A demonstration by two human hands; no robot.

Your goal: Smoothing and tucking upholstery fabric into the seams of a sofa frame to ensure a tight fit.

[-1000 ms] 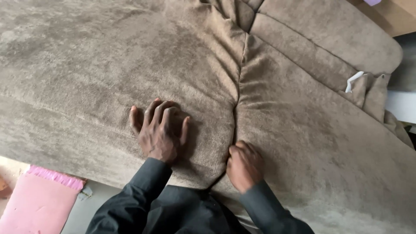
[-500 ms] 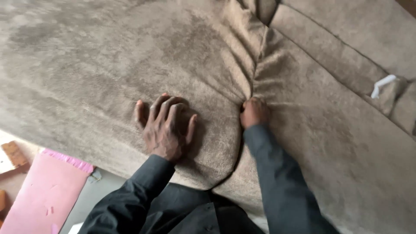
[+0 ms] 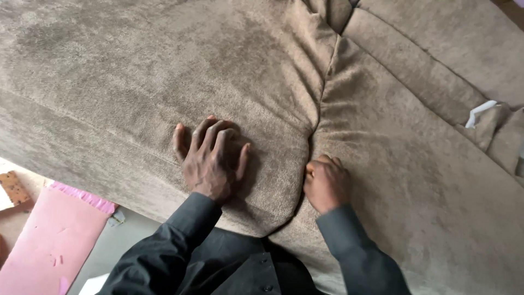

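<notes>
A brown plush sofa fills the view, with two seat cushions meeting at a deep seam. My left hand [image 3: 210, 158] lies flat with fingers spread on the left cushion [image 3: 164, 71], pressing into the fabric. My right hand [image 3: 326, 183] is curled into a fist at the seam [image 3: 316, 125], knuckles against the edge of the right cushion [image 3: 415, 180]. Whether its fingers hold fabric is hidden. Both arms wear dark sleeves.
A pink flat mat [image 3: 49, 240] lies on the floor at the lower left beside a small brown block [image 3: 13, 188]. A white tag or scrap [image 3: 480, 112] sticks out at the sofa's right edge, near the back cushions [image 3: 431, 60].
My right hand reached up into the seam half a second ago and has drawn back toward me, now fisted. My left hand has stayed pressed on the left cushion.
</notes>
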